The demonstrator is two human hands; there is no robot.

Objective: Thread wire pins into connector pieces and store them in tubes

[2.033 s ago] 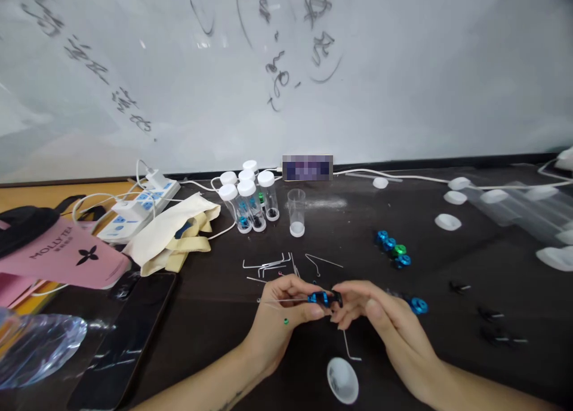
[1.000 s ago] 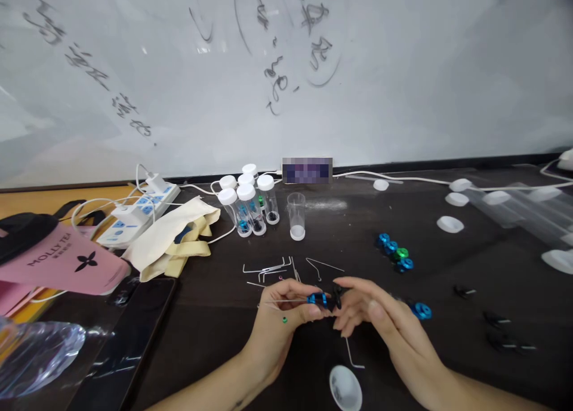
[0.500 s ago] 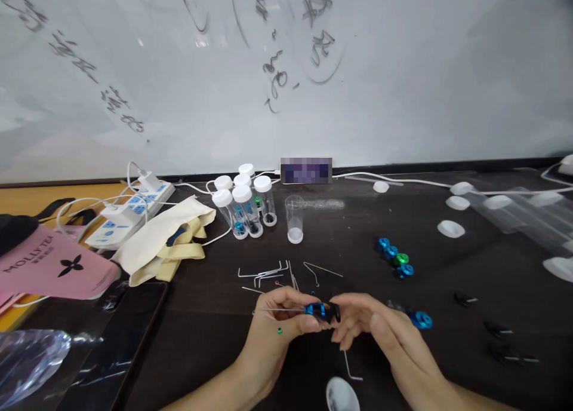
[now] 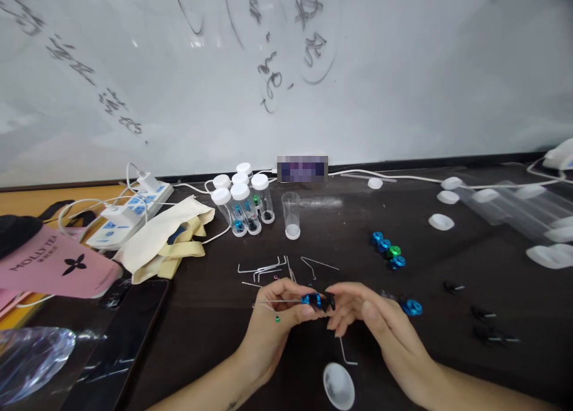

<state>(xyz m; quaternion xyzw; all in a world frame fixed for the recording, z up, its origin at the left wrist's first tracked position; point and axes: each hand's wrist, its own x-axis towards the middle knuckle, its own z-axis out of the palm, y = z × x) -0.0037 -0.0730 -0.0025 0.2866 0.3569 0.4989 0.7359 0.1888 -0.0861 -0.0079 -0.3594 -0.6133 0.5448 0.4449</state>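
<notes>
My left hand (image 4: 273,327) pinches a small blue-and-black part (image 4: 313,301) between thumb and fingers. A thin metal rod (image 4: 280,301) runs from its blue end to the left across the hand. My right hand (image 4: 380,327) is half curled beside the black end, its thumb apart from the fingers; whether a fingertip touches the part cannot be told. A tiny green piece (image 4: 277,319) shows by the left thumb. Below the hands lie a bent hex key (image 4: 347,352) and a small white cup-like cap (image 4: 339,387). More bent metal keys (image 4: 262,267) lie beyond the left hand.
Capped clear tubes (image 4: 242,205) with parts inside stand at the back, beside an uncapped tube (image 4: 292,217). Blue and green rings (image 4: 394,252), black pieces (image 4: 483,313) and white caps (image 4: 441,221) lie to the right. A power strip (image 4: 129,214), cloth pouch (image 4: 165,232) and pink cup (image 4: 62,261) are left.
The view has shifted slightly, so most things sit a little higher and further left in the picture. Both hands keep nearly the same pose around the blue-and-black part.
</notes>
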